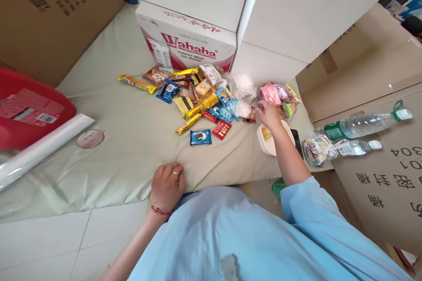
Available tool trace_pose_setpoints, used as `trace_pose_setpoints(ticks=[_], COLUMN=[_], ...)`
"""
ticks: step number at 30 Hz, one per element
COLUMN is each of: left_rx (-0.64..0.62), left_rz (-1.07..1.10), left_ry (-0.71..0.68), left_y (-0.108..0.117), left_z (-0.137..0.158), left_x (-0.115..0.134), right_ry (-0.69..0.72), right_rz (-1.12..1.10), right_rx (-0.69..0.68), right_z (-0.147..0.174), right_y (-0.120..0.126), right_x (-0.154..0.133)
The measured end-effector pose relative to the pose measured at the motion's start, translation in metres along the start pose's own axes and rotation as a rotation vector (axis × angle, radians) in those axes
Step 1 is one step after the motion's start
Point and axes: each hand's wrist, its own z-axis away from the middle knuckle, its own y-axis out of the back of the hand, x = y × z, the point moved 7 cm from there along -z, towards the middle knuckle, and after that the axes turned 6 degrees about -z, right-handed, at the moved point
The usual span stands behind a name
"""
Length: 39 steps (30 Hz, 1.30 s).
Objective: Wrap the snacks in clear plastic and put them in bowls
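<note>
My right hand (pixel 269 115) reaches over a white bowl (pixel 267 145), its fingers closed at the lower edge of a pink snack packet (pixel 271 95). That packet is among several other wrapped snacks (pixel 287 100); part of the grip is hidden. Inside the bowl, a yellow packet (pixel 266 133) shows beside my forearm. My left hand (pixel 168 186), with a ring and a red bracelet, rests curled on the front edge of the covered surface, nothing visible in it. Ahead of it lie a blue snack packet (pixel 200 137), a red packet (pixel 222 130) and a mixed heap of snacks (pixel 204 96).
Behind the heap stands a Wahaha water carton (pixel 191 44). A red container (pixel 29 109) and a white roll (pixel 46 149) lie at left. Plastic bottles (pixel 365 125) and a tied bag (pixel 318 150) are at right, against cardboard boxes (pixel 372 70). Crumpled clear plastic (pixel 242 85) borders the heap.
</note>
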Motion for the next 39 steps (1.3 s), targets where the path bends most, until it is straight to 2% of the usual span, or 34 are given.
trace_pose_setpoints(ticks=[3, 6, 8, 11, 13, 16, 18, 21, 24, 27, 30, 35, 39], left_rx=[-0.002, 0.002, -0.015, -0.093, -0.197, -0.390, -0.466, -0.386, -0.248, -0.175, -0.124, -0.156, -0.168], left_rz=[0.091, 0.280, 0.437, 0.689, 0.930, 1.340, 1.465, 1.406, 1.283, 1.288, 1.456, 1.843, 1.847], left_ry=[0.021, 0.105, 0.204, 0.383, 0.526, 0.709, 0.705, 0.638, 0.655, 0.706, 0.728, 0.752, 0.724], left_y=[0.003, 0.013, 0.019, 0.019, 0.008, -0.019, -0.032, -0.041, -0.046, -0.047, -0.044, -0.039, -0.036], left_z=[0.001, 0.005, 0.006, -0.001, -0.012, -0.033, -0.048, -0.061, -0.058, -0.052, -0.050, -0.050, -0.049], left_x=[-0.001, -0.007, -0.012, -0.011, -0.002, 0.025, 0.043, 0.050, 0.042, 0.034, 0.036, 0.052, 0.056], right_ry=[-0.092, -0.055, 0.010, 0.010, -0.084, -0.245, -0.279, -0.240, -0.248, -0.270, -0.278, -0.356, -0.422], right_rz=[0.079, 0.051, -0.189, -0.829, -1.148, -1.365, -1.369, -1.294, -1.215, -1.181, -1.223, -1.370, -1.436], right_rx=[-0.119, -0.131, -0.086, -0.145, -0.235, -0.330, -0.410, -0.459, -0.439, -0.389, -0.375, -0.558, -0.632], right_z=[-0.023, -0.022, -0.007, 0.035, 0.070, 0.121, 0.147, 0.165, 0.162, 0.151, 0.144, 0.153, 0.167], right_y=[-0.031, -0.036, -0.028, -0.032, -0.050, -0.088, -0.109, -0.121, -0.112, -0.096, -0.086, -0.093, -0.100], right_x=[-0.017, -0.033, -0.046, -0.068, -0.085, -0.110, -0.124, -0.128, -0.113, -0.092, -0.078, -0.079, -0.087])
